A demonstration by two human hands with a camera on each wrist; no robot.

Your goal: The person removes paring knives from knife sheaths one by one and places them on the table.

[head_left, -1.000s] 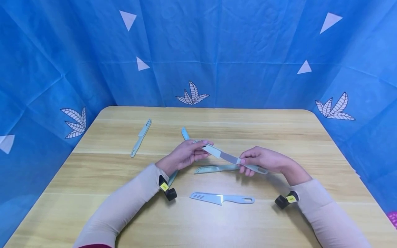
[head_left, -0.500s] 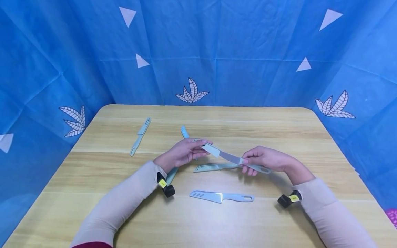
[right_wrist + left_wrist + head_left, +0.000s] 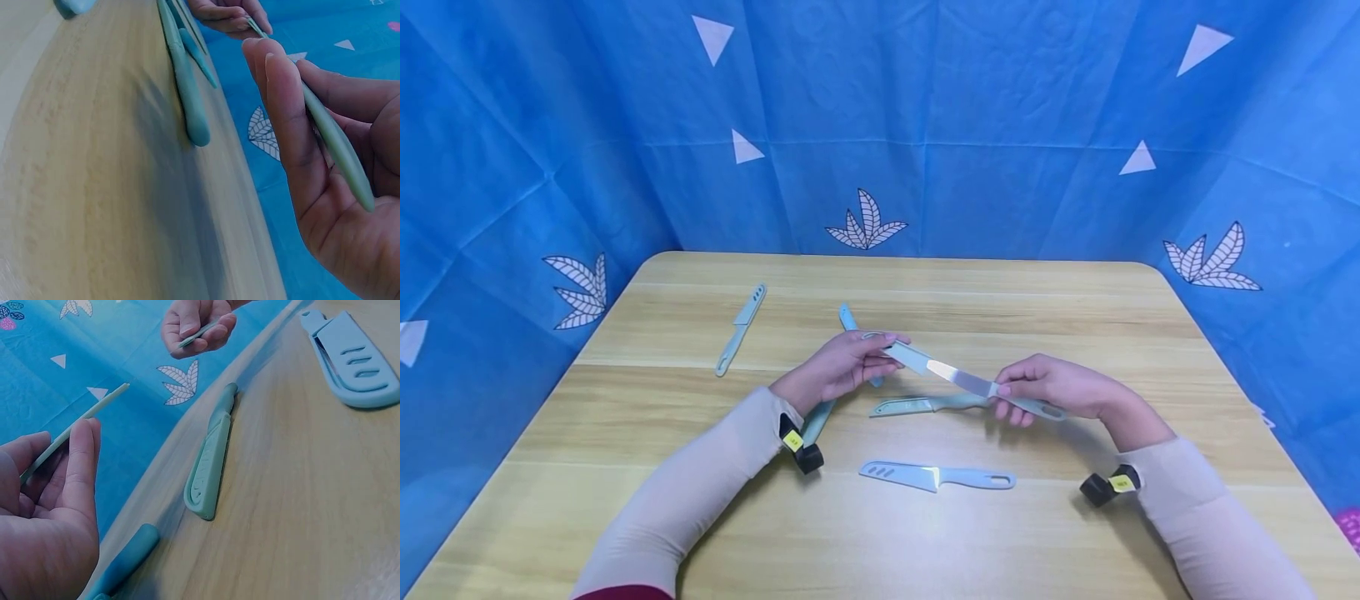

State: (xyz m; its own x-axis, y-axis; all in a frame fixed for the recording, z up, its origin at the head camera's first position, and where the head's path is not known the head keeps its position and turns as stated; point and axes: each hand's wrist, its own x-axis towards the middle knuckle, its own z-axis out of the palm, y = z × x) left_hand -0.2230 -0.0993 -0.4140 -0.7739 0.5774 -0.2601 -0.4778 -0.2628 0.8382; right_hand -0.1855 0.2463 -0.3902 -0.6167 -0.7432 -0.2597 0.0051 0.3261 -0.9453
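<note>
My left hand [image 3: 842, 367] pinches a pale green knife sheath [image 3: 908, 357] above the middle of the table. My right hand [image 3: 1052, 387] grips the green handle of a knife [image 3: 974, 384], its metal blade bare between handle and sheath. Whether the blade's tip is still inside the sheath I cannot tell. In the left wrist view the thin edge of the sheath [image 3: 75, 431] shows between thumb and fingers. The right wrist view shows the knife handle [image 3: 340, 153] lying across the fingers. Below the hands rests a sheathed green knife [image 3: 904, 407], its handle end partly behind the right hand.
A light blue sheathed knife [image 3: 936, 477] lies nearest the front. Another sheathed knife [image 3: 741, 329] is at the far left. A blue piece [image 3: 847, 317] and a green piece [image 3: 817, 422] are partly covered by the left hand and forearm. A blue curtain [image 3: 1000, 200] hangs behind the wooden table.
My right hand has drawn the knife to the right, and more of the blade shows outside the sheath. The left hand stays almost still, and the knives on the table have not moved.
</note>
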